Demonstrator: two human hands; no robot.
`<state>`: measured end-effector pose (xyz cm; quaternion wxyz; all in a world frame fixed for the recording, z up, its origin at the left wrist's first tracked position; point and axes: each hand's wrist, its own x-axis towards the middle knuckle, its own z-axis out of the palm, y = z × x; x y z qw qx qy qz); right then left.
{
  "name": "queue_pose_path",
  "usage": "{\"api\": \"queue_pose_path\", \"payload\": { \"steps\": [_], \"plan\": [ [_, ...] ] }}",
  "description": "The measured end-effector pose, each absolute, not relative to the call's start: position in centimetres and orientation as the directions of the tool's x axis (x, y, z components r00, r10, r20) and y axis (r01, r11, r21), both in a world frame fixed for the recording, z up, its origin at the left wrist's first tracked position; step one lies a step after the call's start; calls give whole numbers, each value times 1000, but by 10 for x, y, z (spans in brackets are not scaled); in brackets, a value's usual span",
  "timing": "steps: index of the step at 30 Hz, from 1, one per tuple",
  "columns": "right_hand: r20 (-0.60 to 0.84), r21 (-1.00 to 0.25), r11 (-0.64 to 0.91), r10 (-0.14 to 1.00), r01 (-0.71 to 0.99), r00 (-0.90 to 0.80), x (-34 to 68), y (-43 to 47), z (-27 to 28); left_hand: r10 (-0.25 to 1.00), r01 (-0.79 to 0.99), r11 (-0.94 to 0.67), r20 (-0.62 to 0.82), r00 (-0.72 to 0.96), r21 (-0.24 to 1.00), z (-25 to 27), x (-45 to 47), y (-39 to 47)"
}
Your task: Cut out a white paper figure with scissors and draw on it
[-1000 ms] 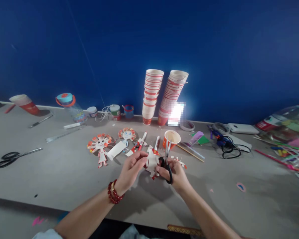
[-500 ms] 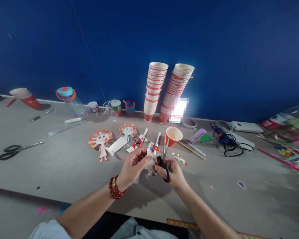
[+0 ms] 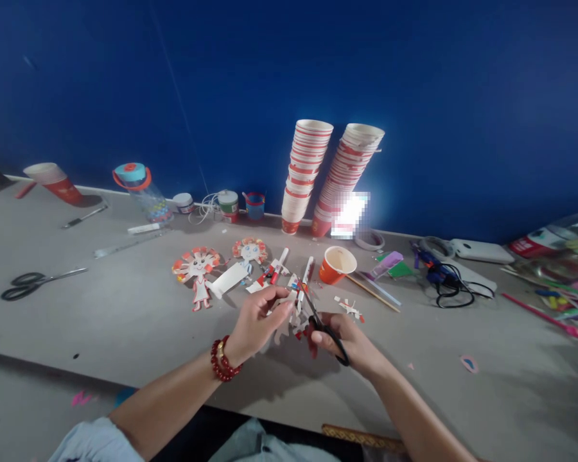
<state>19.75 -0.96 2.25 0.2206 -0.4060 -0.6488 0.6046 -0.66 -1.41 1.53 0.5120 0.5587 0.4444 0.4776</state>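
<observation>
My left hand (image 3: 261, 321) pinches a small piece of white paper (image 3: 280, 328) between thumb and fingers; part of the paper is hidden behind the fingers. My right hand (image 3: 343, 340) is closed around the black handles of a pair of scissors (image 3: 334, 341), whose blades point up and left beside the paper. Whether the blades touch it I cannot tell. Just beyond my hands lie red-and-white markers (image 3: 280, 262) and paper scraps. An orange paper cup (image 3: 336, 266) stands beyond the scissors. Two paper dolls with fringed heads, one in a red-trimmed dress (image 3: 201, 292), lie to the left.
Two tall stacks of paper cups (image 3: 306, 176) lean by the blue wall. Another pair of scissors (image 3: 31, 282), a water bottle (image 3: 142, 196) and a tilted cup (image 3: 60, 186) are at left. A blue glue gun (image 3: 436, 269) with a black cord and plastic-wrapped craft supplies (image 3: 566, 295) lie at right.
The scissors have swung from nearly upright to slanting up-left, and my right hand has moved slightly right and down. My left hand keeps the paper in about the same place.
</observation>
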Motion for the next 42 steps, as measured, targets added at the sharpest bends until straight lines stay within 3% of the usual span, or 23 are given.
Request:
{"api": "queue_pose_path", "payload": {
  "steps": [9, 16, 42],
  "plan": [
    [-347, -881, -48, 740, 470, -576, 210, -9, 23, 957, 63, -26, 7, 290, 998, 20, -8, -11],
    [-425, -773, 6, 739, 635, -524, 216, -6, 24, 955, 83, -6, -19, 297, 997, 21, -9, -10],
    [-405, -741, 77, 741, 667, -535, 219, -4, 19, 943, 86, 50, -75, 324, 995, 15, -10, -8]
  ]
}}
